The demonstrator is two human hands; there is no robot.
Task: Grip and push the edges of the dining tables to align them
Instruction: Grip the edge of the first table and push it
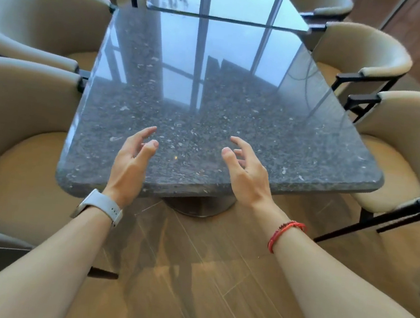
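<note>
A square dark speckled stone dining table stands in front of me on a round metal pedestal base. It sits turned slightly out of line with a second glossy table beyond it, their edges meeting near the top. My left hand hovers over the near edge, fingers apart, holding nothing. My right hand hovers the same way a little to the right, also empty. A white watch is on the left wrist, a red cord bracelet on the right.
Beige upholstered armchairs with black frames crowd both sides: two on the left and two on the right. More chairs flank the far table. Wood-plank floor lies under me.
</note>
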